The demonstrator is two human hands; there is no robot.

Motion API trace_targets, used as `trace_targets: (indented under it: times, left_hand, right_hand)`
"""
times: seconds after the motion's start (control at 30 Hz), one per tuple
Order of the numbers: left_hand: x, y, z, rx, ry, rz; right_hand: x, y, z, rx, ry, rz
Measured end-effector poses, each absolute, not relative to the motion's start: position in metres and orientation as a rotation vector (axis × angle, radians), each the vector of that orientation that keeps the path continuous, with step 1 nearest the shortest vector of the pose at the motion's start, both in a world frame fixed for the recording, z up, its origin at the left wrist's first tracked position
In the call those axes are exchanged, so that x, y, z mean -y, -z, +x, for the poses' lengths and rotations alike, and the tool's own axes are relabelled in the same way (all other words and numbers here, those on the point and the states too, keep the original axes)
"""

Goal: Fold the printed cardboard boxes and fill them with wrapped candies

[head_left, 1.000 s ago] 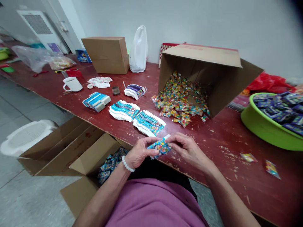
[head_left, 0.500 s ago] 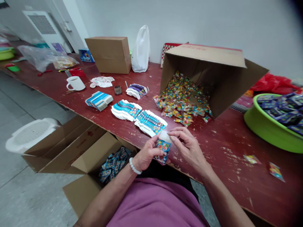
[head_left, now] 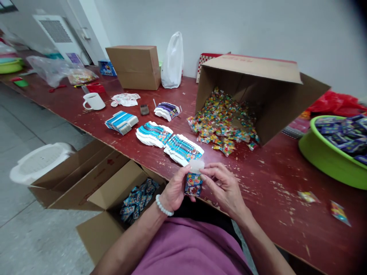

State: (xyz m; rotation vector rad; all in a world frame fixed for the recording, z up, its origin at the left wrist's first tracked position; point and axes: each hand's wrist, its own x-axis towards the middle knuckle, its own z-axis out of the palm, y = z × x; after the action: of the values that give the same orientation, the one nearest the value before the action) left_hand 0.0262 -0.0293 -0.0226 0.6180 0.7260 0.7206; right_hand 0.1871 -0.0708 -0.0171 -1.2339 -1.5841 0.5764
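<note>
Over the near edge of the red table [head_left: 275, 179], both my hands hold a small blue printed box [head_left: 193, 184] upright. My left hand [head_left: 174, 191] wraps its side and back. My right hand [head_left: 220, 185] pinches it at the top, by the raised white flap [head_left: 196, 165]. Just beyond the hands lie two fanned stacks of flat blue box blanks [head_left: 183, 149]. A large cardboard box [head_left: 258, 95] lies on its side, spilling several small colourful candy packets [head_left: 222, 126].
An open carton [head_left: 114, 194] on the floor at my left holds several blue boxes. A green basin [head_left: 332, 156] of dark blue boxes stands at the right. A white mug [head_left: 93, 101], more blanks [head_left: 122, 122], a closed brown box [head_left: 134, 67] and a white bag [head_left: 172, 61] stand farther back.
The small box turned from lying across my fingers to standing upright, its white top flap now raised. My hands shifted slightly toward the table edge.
</note>
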Motion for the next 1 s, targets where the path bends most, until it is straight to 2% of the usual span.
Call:
trace_targets:
  times: [0.1, 0.23, 0.37, 0.5, 0.7, 0.83, 1.0]
  left_hand:
    - [0.031, 0.029, 0.025, -0.804, -0.737, 0.714]
    - [0.031, 0.034, 0.025, -0.813, -0.723, 0.819]
    - [0.031, 0.035, 0.026, -0.819, -0.709, 0.839]
    - [0.031, 0.031, 0.027, -0.81, -0.713, 0.802]
    - [0.027, 0.021, 0.027, -0.673, -0.511, 0.611]
    - [0.027, 0.024, 0.027, -0.778, -0.553, 0.631]
    - [0.03, 0.028, 0.029, -0.805, -0.642, 0.848]
  right_hand:
    - [0.07, 0.018, 0.187, 1.542, -0.725, -1.222]
    - [0.066, 0.024, 0.182, 1.19, -1.032, -1.18]
    - [0.064, 0.028, 0.18, 1.08, -1.093, -1.212]
    - [0.066, 0.023, 0.183, 1.228, -1.022, -1.202]
    - [0.069, 0.015, 0.19, 1.361, -0.945, -1.221]
    - [0.068, 0.012, 0.193, 1.553, -0.881, -1.269]
    - [0.064, 0.014, 0.189, 1.451, -0.835, -1.362]
